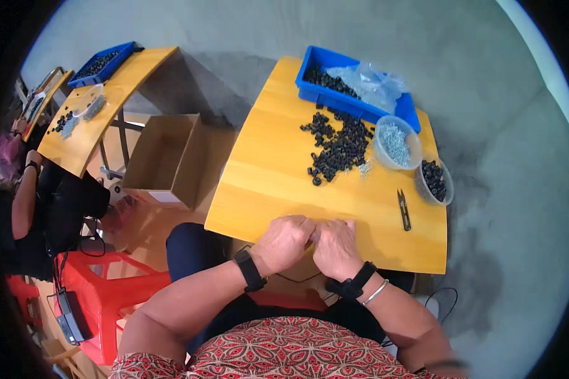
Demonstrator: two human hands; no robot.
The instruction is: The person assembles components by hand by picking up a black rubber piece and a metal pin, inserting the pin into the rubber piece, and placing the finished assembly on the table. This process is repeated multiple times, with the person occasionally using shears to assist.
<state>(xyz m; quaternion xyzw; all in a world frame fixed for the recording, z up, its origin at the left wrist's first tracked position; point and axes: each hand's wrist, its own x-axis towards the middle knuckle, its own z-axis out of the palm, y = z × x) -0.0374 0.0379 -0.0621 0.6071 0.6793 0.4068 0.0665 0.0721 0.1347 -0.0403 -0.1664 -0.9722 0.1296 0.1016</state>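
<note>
My left hand (286,240) and my right hand (336,247) meet at the front edge of the yellow wooden table (253,196). Both are closed, fingers curled together, and whatever they hold is hidden. Beyond them lies a loose pile of small black plastic parts (341,148). A few small silvery screws (365,168) lie beside the pile. To its right, a clear round tub (395,144) holds many more of these screws. Another clear tub (434,182) is filled with black parts. Black-handled thread snips (404,210) rest on the table to the right of my hands.
At the table's back stands a blue tray (310,95) with black parts and a clear plastic bag (376,88). An open cardboard box (164,158) sits on the floor to the left. A red stool (107,297) and a person's arm (25,196) by another table (76,142) are farther left.
</note>
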